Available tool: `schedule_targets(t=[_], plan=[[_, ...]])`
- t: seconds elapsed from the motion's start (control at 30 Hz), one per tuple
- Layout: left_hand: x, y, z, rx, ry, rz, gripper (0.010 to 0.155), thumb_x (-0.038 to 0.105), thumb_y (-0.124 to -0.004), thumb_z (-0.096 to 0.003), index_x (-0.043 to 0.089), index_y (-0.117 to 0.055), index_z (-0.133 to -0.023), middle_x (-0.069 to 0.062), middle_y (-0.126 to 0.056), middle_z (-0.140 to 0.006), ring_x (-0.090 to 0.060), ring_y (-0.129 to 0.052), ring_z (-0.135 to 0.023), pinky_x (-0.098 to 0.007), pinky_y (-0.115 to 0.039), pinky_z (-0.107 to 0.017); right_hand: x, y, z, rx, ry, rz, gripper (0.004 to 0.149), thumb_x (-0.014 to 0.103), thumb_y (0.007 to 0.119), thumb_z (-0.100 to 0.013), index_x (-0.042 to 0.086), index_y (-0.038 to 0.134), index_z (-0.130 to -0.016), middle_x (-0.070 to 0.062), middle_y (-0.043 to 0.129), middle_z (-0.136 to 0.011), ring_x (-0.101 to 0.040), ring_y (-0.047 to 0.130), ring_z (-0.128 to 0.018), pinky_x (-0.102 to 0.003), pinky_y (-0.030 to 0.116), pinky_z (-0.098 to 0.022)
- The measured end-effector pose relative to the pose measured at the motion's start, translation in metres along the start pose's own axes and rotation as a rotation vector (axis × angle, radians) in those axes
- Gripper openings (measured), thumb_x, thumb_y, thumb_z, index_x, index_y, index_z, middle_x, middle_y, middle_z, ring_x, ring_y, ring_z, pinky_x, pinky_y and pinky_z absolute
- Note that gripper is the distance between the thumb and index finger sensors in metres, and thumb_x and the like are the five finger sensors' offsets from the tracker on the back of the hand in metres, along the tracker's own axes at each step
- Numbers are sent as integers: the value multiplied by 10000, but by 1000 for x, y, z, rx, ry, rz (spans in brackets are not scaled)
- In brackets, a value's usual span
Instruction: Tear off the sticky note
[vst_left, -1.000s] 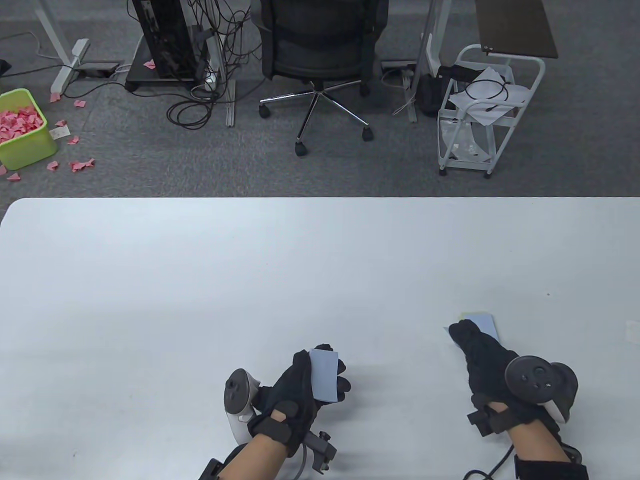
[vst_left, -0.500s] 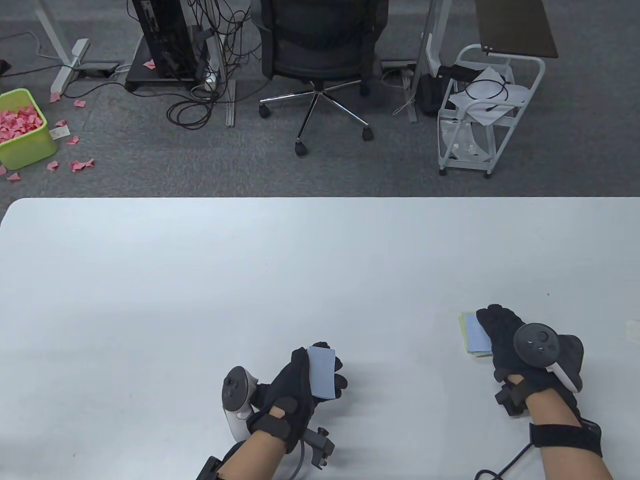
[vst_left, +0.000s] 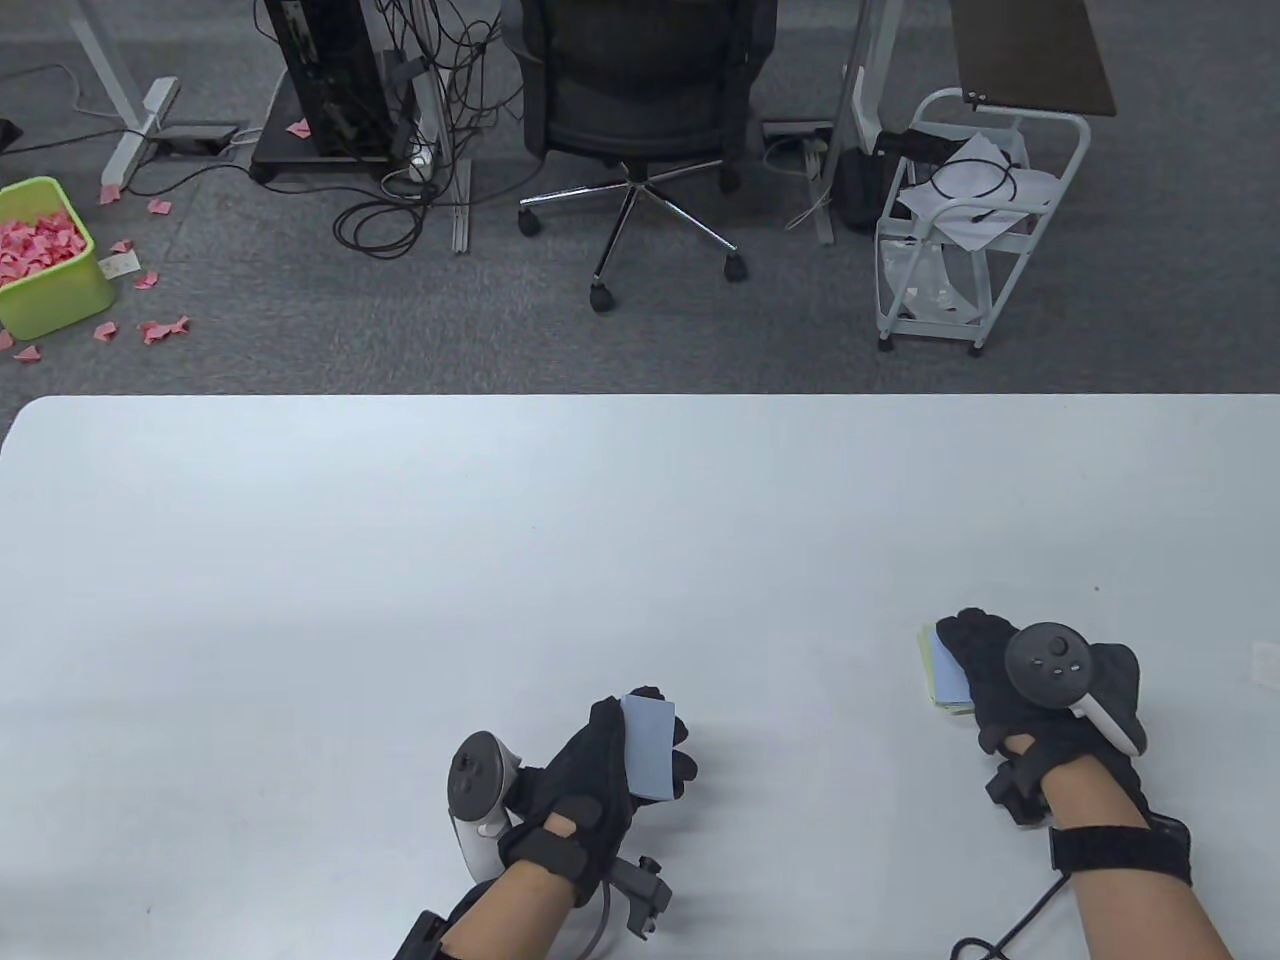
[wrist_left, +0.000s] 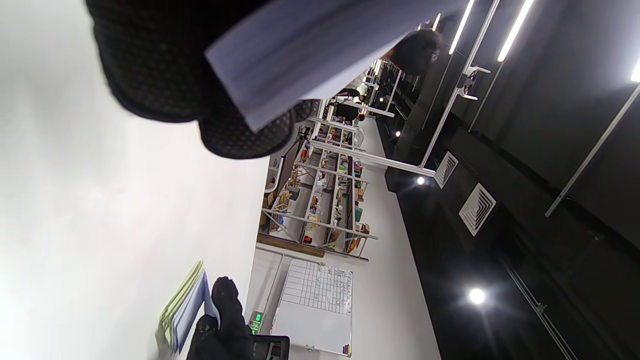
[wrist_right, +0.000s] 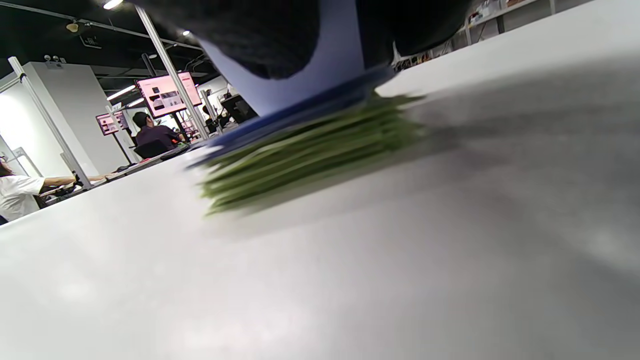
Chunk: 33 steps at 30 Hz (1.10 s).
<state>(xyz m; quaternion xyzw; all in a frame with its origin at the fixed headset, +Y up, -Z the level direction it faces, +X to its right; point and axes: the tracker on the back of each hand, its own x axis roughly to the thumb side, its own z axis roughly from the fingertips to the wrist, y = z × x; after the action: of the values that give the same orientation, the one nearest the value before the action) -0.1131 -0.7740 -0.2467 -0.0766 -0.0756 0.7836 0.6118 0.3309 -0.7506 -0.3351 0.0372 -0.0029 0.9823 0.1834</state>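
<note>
A sticky-note pad (vst_left: 945, 672) with blue sheets over green ones lies on the white table (vst_left: 500, 520) at the right. My right hand (vst_left: 985, 665) rests on top of it, fingers pressing on the top blue sheet (wrist_right: 320, 80); the pad's green stack (wrist_right: 310, 155) shows under it. My left hand (vst_left: 640, 745) holds a torn-off blue note (vst_left: 650, 745) in its palm above the table. That note also shows in the left wrist view (wrist_left: 310, 55), and the pad (wrist_left: 185, 310) shows there too.
On the floor beyond the table stand a green bin (vst_left: 45, 260) full of pink notes, an office chair (vst_left: 640, 110) and a white cart (vst_left: 965, 220). A small white scrap (vst_left: 1265, 665) lies at the table's right edge.
My right hand shifted right and back over the pad, then slid slightly left on it. The pad now lies squarer. My left hand kept the blue note almost still.
</note>
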Motion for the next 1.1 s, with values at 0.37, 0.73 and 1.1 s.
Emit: schedule_targets(t=[0.37,0.73,1.1], plan=[[0,-1,0,-9,0,-14,730,500,-519,-654,-77,-595,-1095,-263,-804,-973,-401,-983,-690,-560,-863,-509,2,7,-1,119,8,43,512,325,833,-455,244,687,-940,-11,601,-1038,-306,582,-996,-506,547,-731],[-2,-1,0,-18,-7,-26,732,504,-523,-656,-77,-596,-1096,-261,-803,-975,-401,-981,-690,-561,-860,-511,3,3,5,113,-22,56,829,635,842,-354,280,487,-1014,2,414,-1110,-316,421,-1062,-542,437,-762],[-3,-1,0,-22,-3,-43,732,504,-528,-656,-77,-598,-1095,-264,-803,-973,-404,-979,-690,-563,-858,-509,9,28,-12,330,67,137,758,623,656,-460,279,302,-1036,22,167,-1107,-277,136,-1054,-521,276,-783]])
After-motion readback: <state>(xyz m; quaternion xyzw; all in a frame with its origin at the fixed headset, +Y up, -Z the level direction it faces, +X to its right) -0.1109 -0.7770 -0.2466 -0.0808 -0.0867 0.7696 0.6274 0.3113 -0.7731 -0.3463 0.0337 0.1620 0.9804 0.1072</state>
